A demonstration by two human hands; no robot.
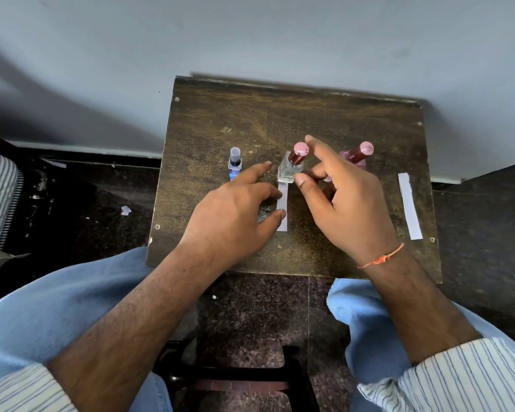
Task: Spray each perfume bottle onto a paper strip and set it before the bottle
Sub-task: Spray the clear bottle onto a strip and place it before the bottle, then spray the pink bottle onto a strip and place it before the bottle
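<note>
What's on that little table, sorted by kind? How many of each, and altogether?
Perfume bottles: 3: small blue bottle, clear bottle, pink bottle
Paper strips: 2: middle strip before the clear bottle, spare strip at the right edge
Total: 5

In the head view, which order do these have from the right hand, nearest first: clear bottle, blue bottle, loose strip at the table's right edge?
From the right hand:
1. Clear bottle, just left of its fingers.
2. Loose strip, at the table's right edge.
3. Blue bottle, far left, beyond the left hand.
</note>
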